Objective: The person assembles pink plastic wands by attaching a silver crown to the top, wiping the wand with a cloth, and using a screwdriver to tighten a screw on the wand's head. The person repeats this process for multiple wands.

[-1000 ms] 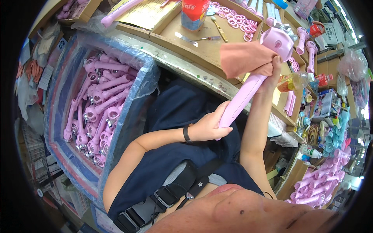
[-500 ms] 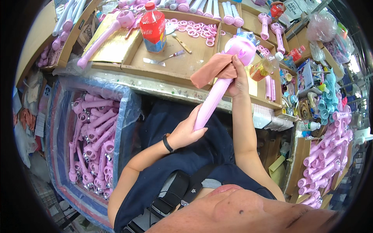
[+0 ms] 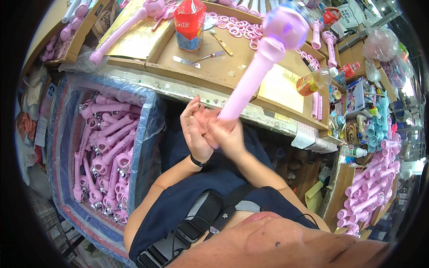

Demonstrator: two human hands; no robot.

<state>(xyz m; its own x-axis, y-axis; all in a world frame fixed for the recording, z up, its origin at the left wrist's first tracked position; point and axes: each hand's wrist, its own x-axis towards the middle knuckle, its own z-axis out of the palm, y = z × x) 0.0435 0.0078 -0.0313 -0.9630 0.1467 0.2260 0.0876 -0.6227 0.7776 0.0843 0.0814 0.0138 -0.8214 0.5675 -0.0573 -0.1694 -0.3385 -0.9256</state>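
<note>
A pink toy wand [image 3: 250, 82] with a round, partly clear head [image 3: 286, 27] stands tilted over the table edge, its head far and to the right. My right hand [image 3: 229, 134], smeared by motion, is closed round the lower end of its handle. Close against it, my left hand [image 3: 196, 134] is cupped with its fingers stretched and apart, near the handle's end. Between the hands the handle's tip is mostly hidden. I cannot make out the brown cloth; any part of it in my hands blends with the skin.
A cardboard tray [image 3: 178, 73] holds a red bottle [image 3: 189, 27], a brush [image 3: 221, 42], a blade [image 3: 186, 61] and pink rings [image 3: 237, 27]. At left, a plastic-lined bin [image 3: 149, 147] holds many pink wands. More pink wands [image 3: 368, 187] are stacked at right beside a yellowish bottle [image 3: 315, 81].
The wand has come up and turned more upright, its head rising. My right hand has moved from the head down to the handle's end; the brown cloth has left the head.
</note>
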